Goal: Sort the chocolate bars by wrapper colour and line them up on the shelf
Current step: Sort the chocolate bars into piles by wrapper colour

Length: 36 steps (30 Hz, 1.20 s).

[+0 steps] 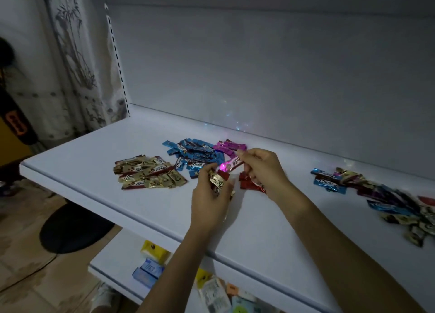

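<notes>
On the white shelf (94, 171) lie sorted heaps of chocolate bars: a gold pile (148, 173) at the left, a blue pile (195, 154) behind it, a pink pile (229, 146) further right and a small red pile (249, 183) under my right hand. My left hand (211, 195) grips a gold bar (217, 182) together with other bars. My right hand (261, 169) pinches a pink bar (231, 165) that stretches toward the left hand. An unsorted mixed heap (381, 195) lies at the far right.
The shelf's back panel (282, 77) rises just behind the piles. A lower shelf (113, 261) carries small yellow and blue packets (150, 263). A curtain (75, 65) hangs at the left, and a dark round object (70, 230) sits on the floor.
</notes>
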Each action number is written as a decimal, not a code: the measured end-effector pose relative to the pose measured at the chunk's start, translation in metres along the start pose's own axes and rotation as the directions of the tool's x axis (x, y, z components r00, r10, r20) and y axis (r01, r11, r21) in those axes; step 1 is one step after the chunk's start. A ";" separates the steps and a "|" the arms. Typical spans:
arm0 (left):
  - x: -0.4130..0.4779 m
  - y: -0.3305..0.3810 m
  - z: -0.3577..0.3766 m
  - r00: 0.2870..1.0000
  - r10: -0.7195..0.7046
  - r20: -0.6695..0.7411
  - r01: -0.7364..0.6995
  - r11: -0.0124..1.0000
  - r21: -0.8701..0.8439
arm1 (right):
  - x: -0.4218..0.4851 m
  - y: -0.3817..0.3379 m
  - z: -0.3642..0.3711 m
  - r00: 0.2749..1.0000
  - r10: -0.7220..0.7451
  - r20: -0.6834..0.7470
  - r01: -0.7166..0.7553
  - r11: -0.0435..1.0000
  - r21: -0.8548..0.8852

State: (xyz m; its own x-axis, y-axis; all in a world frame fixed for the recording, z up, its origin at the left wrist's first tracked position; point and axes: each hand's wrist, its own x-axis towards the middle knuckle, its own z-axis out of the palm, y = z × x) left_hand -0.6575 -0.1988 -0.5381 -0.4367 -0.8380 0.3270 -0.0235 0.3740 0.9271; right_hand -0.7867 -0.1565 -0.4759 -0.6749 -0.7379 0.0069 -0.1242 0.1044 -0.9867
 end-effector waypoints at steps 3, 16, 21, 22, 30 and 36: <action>0.000 0.004 -0.002 1.000 -0.026 -0.003 0.026 0.999 -0.020 | 0.024 -0.019 -0.001 0.990 0.090 -0.107 -0.075 0.987 0.139; -0.003 0.004 -0.006 0.996 -0.045 0.072 0.052 0.994 -0.099 | -0.024 -0.001 0.014 0.931 0.040 0.364 0.059 0.964 -0.259; -0.003 0.006 -0.007 0.990 -0.022 0.141 0.037 0.994 -0.107 | -0.026 0.005 0.015 0.962 0.031 0.272 -0.001 0.994 -0.111; -0.002 0.003 -0.008 0.990 -0.026 0.140 0.043 0.991 -0.123 | -0.025 0.006 0.016 0.968 0.032 0.248 -0.012 0.996 -0.084; 0.001 -0.002 -0.008 0.999 -0.046 -0.002 0.045 0.986 -0.161 | -0.020 0.000 0.015 0.986 0.036 0.160 -0.036 0.999 -0.004; 0.012 0.002 -0.013 0.993 -0.109 -0.050 0.090 0.955 -0.284 | -0.015 0.001 0.023 0.992 0.023 0.127 -0.030 0.998 0.048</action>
State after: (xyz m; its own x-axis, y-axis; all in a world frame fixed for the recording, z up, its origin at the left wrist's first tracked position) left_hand -0.6513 -0.2131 -0.5301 -0.3862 -0.8926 0.2328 0.1931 0.1686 0.9666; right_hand -0.7602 -0.1608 -0.4807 -0.5797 -0.8140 -0.0369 -0.0688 0.0940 -0.9932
